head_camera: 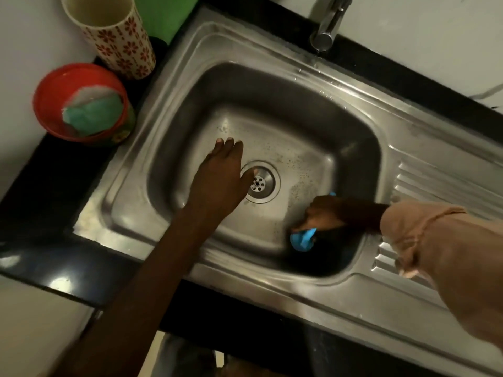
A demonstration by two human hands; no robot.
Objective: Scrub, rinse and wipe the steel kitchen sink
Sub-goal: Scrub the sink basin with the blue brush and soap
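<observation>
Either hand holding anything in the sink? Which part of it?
Right hand grips a blue cloth, bunched around its middle; ends poke out at both sides. Left hand holds nothing, its fingers straight over the basin beside the drain.

A black polished surface [51, 202] frames the scene and throws back small bright glints of overhead light along its near edge. Behind it rises a pale wall [424, 36], white with a faint dark vein at the right. Below the front edge, a light-coloured cabinet face [35, 322] shows at lower left.
</observation>
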